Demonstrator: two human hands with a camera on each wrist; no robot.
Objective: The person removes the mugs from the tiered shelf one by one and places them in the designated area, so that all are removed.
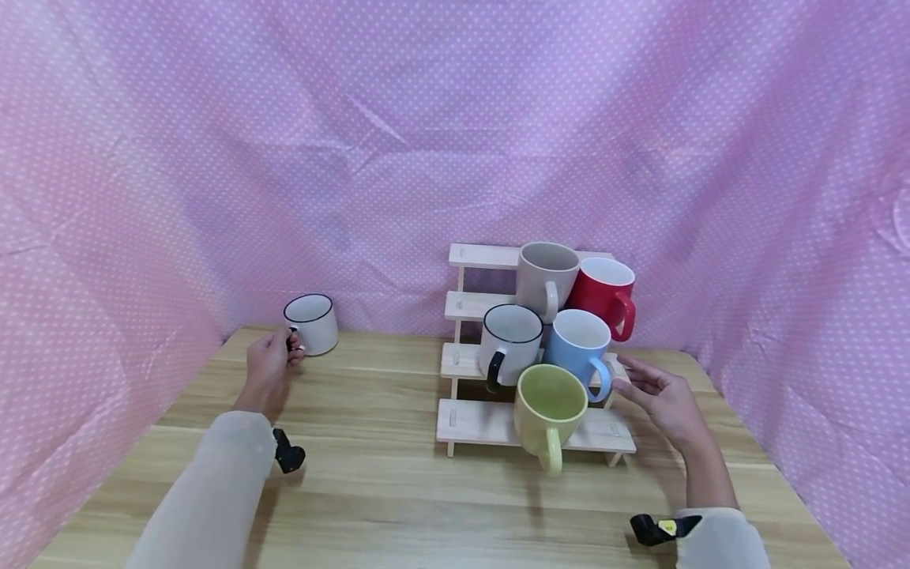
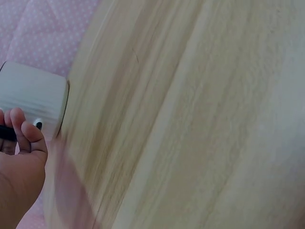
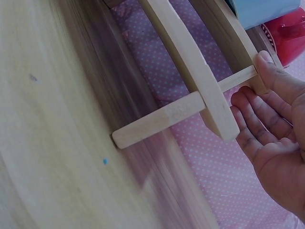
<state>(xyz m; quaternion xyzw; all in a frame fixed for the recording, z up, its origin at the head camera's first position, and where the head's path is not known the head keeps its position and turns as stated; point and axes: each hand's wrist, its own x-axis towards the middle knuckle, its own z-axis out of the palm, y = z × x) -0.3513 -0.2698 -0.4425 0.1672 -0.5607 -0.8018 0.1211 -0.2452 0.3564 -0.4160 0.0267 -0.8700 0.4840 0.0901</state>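
The black-rimmed white mug [image 1: 318, 330] is at the back left of the desk [image 1: 370, 490], its black handle [image 2: 6, 133] gripped by the left hand [image 1: 273, 359]. Well over to the right, the right hand [image 1: 664, 403] pinches a shelf end [image 3: 259, 86] of the wooden rack [image 1: 476, 419], where five mugs [image 1: 569, 356] stand, the yellow-green mug [image 1: 533, 423] lowest. Pink dotted cloth [image 1: 426, 174] hangs behind.

White mug [image 1: 317, 329] is upright, left of wooden rack [image 1: 475, 423].
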